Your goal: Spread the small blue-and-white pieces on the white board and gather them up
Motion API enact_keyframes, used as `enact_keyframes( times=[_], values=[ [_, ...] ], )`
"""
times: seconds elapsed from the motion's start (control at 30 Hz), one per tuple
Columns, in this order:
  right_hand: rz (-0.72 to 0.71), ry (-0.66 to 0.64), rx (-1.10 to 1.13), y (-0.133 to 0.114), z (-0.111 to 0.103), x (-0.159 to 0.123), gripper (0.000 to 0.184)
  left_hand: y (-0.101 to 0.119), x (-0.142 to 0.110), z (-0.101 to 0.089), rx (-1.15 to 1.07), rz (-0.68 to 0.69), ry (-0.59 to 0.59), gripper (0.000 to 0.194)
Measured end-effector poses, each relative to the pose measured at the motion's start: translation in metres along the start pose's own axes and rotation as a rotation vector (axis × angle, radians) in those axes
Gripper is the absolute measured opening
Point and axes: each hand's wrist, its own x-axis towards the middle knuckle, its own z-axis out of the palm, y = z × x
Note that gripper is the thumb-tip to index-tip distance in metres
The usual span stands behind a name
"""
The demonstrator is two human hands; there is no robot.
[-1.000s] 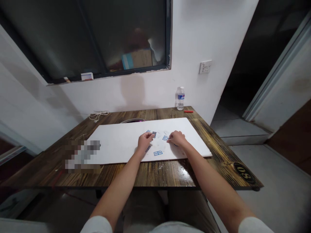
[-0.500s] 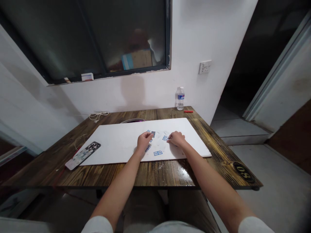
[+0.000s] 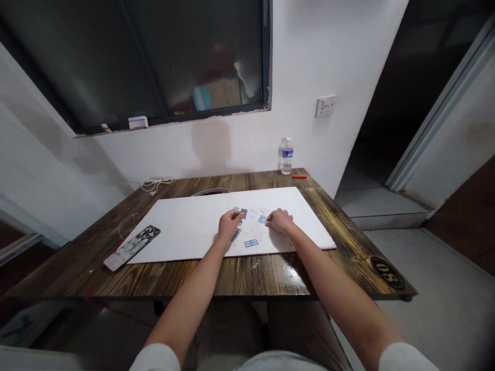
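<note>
Several small blue-and-white printed cards (image 3: 251, 242) lie scattered on a white board (image 3: 185, 226) that rests on the wooden table (image 3: 240, 275). My left hand (image 3: 229, 224) is curled over cards near the board's middle, fingertips pressed down on them. My right hand (image 3: 280, 221) sits just right of it, fingers pinched together at a card (image 3: 263, 219). What the fingers actually hold is too small to make out. Both forearms reach in from the near edge.
A phone (image 3: 131, 247) lies at the board's left corner. At the table's far side are a water bottle (image 3: 286, 156), a red pen (image 3: 299, 176) and a white cable (image 3: 157, 183). A round "08" tag (image 3: 388, 271) sits near the right front corner. An open doorway is at right.
My left hand has drawn back a little toward me. The right hand has barely moved.
</note>
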Motion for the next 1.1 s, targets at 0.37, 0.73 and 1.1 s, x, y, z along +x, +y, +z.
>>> enact_keyframes(
  times=[0.37, 0.73, 1.1],
  values=[
    [-0.064, 0.051, -0.123, 0.000, -0.008, -0.007, 0.019, 0.006, -0.005, -0.001, 0.008, -0.019, 0.000, 0.031],
    [0.008, -0.015, -0.096, 0.004, -0.001, 0.001, 0.026, 0.003, -0.003, 0.001, 0.005, -0.001, 0.020, 0.034],
    [-0.103, 0.156, 0.304, 0.014, 0.000, 0.007, 0.024, 0.001, -0.002, 0.002, -0.041, -0.016, 0.025, 0.033]
  ],
)
